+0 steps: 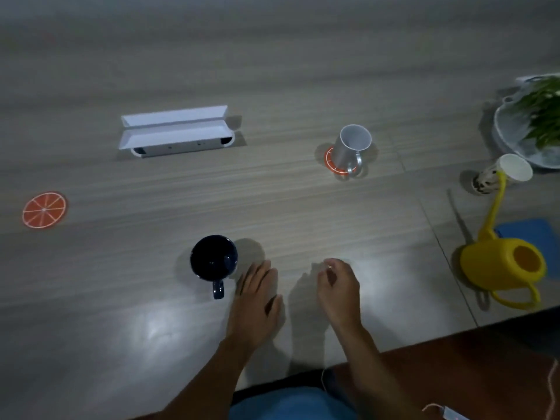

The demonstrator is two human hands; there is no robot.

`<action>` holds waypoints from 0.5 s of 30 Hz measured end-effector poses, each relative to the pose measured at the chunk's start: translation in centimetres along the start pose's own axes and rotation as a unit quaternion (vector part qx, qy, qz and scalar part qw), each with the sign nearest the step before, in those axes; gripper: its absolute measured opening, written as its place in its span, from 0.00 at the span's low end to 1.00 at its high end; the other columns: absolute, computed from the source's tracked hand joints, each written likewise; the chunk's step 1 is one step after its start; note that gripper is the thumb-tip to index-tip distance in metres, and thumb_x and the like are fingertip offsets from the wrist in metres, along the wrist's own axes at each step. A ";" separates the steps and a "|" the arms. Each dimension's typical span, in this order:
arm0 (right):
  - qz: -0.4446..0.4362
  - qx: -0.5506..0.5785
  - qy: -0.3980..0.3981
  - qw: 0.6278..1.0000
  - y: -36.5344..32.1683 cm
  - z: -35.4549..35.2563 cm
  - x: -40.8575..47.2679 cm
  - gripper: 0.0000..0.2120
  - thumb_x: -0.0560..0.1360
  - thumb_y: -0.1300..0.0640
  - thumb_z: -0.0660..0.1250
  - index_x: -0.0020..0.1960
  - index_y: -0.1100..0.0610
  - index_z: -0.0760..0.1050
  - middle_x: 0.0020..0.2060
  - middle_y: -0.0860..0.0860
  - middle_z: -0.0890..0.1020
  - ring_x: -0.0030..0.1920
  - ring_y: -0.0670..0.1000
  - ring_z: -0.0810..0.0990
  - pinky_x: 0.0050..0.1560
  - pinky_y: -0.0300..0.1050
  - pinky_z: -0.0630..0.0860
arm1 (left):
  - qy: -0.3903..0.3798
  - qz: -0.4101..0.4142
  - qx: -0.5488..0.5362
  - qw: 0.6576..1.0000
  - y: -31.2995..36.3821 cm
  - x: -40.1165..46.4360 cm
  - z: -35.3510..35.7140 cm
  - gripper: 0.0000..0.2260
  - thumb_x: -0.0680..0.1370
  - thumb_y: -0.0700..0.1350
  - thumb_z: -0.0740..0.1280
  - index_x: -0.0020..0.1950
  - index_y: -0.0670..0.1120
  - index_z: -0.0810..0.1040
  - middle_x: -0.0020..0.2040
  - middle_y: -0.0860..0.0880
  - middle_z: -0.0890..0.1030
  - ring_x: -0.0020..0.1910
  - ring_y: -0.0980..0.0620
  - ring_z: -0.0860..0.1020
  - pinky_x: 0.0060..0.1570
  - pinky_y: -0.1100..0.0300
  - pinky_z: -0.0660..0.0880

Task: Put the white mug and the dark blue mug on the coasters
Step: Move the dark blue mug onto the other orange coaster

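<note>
The white mug [351, 150] stands upright on an orange-slice coaster [331, 163] at the centre right, handle toward me. The dark blue mug [213, 258] stands on the bare table near the front, handle toward me. A second orange-slice coaster [44, 210] lies bare at the far left. My left hand [258, 294] rests flat just right of the blue mug, fingers apart, holding nothing. My right hand [338, 284] hovers beside it with loosely curled fingers, nothing in it.
A white power-socket box [175, 131] with raised flaps sits at the back centre. A yellow watering can [503, 262], a blue pad [533, 233], a patterned paper cup [500, 174] and a potted plant in a white bowl [533, 122] crowd the right side.
</note>
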State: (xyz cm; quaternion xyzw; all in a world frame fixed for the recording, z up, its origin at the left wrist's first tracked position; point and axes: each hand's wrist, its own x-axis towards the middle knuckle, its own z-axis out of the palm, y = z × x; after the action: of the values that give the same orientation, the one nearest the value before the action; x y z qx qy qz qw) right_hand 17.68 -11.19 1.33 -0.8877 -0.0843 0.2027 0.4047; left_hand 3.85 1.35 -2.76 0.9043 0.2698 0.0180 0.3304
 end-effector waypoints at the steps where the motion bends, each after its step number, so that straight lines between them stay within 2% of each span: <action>1: -0.022 -0.019 -0.012 1.000 0.2 0.6 0.0 0.13 0.82 0.61 0.66 0.65 0.62 0.79 0.63 0.57 0.80 0.65 0.56 0.79 0.66 0.42 0.73 | -0.002 0.001 -0.013 1.000 -0.5 -0.8 0.3 0.24 0.83 0.48 0.64 0.78 0.45 0.67 0.80 0.49 0.63 0.81 0.49 0.57 0.79 0.49 0.55; 3: -0.057 -0.067 -0.058 0.994 0.5 2.2 -0.4 0.18 0.82 0.61 0.66 0.71 0.64 0.74 0.72 0.60 0.74 0.74 0.59 0.71 0.73 0.41 0.65 | 0.009 -0.003 -0.042 0.999 -1.5 -2.5 0.5 0.20 0.82 0.45 0.66 0.74 0.45 0.73 0.76 0.50 0.70 0.77 0.49 0.65 0.77 0.54 0.61; 5: -0.108 -0.134 -0.115 0.978 0.9 3.7 -1.1 0.28 0.83 0.56 0.66 0.79 0.63 0.64 0.81 0.60 0.62 0.83 0.60 0.57 0.82 0.48 0.54 | 0.047 -0.028 -0.096 0.994 -2.5 -4.2 -0.1 0.16 0.80 0.43 0.69 0.68 0.49 0.77 0.69 0.55 0.74 0.71 0.52 0.72 0.72 0.62 0.65; 7: -0.149 -0.214 -0.150 0.954 1.7 5.4 -1.9 0.38 0.82 0.45 0.63 0.84 0.60 0.51 0.85 0.56 0.47 0.85 0.59 0.43 0.83 0.54 0.41 | 0.101 -0.071 -0.162 0.979 -3.2 -5.3 -1.3 0.14 0.79 0.43 0.70 0.62 0.57 0.77 0.63 0.63 0.75 0.64 0.60 0.75 0.64 0.64 0.72; 9: -0.167 -0.295 -0.171 0.925 2.6 6.6 -2.3 0.46 0.80 0.33 0.56 0.85 0.56 0.39 0.84 0.54 0.35 0.84 0.57 0.33 0.81 0.56 0.33 | 0.149 -0.121 -0.213 0.958 -3.8 -5.6 -2.4 0.13 0.78 0.46 0.72 0.58 0.61 0.75 0.57 0.65 0.76 0.58 0.63 0.77 0.56 0.63 0.77; 12: -0.184 -0.361 -0.167 0.899 3.8 7.0 -2.4 0.49 0.77 0.25 0.46 0.84 0.54 0.33 0.82 0.55 0.30 0.83 0.56 0.30 0.81 0.58 0.32 | 0.191 -0.171 -0.273 0.927 -4.1 -5.5 -3.8 0.15 0.75 0.51 0.75 0.57 0.61 0.73 0.55 0.63 0.77 0.53 0.61 0.79 0.49 0.62 0.78; 15: -0.187 -0.377 -0.163 0.892 3.9 7.0 -2.3 0.48 0.77 0.25 0.45 0.84 0.53 0.33 0.83 0.55 0.31 0.83 0.56 0.30 0.80 0.58 0.31 | 0.176 -0.168 -0.313 0.918 -3.6 -4.7 -4.9 0.14 0.75 0.51 0.75 0.57 0.58 0.75 0.55 0.58 0.79 0.50 0.59 0.80 0.46 0.63 0.79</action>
State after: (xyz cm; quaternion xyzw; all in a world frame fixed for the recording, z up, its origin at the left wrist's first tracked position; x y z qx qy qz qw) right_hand 12.56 -9.68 -5.09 -0.8959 -0.3835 0.2186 0.0508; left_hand -2.94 4.16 -0.38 0.6784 0.4520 0.2051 0.5416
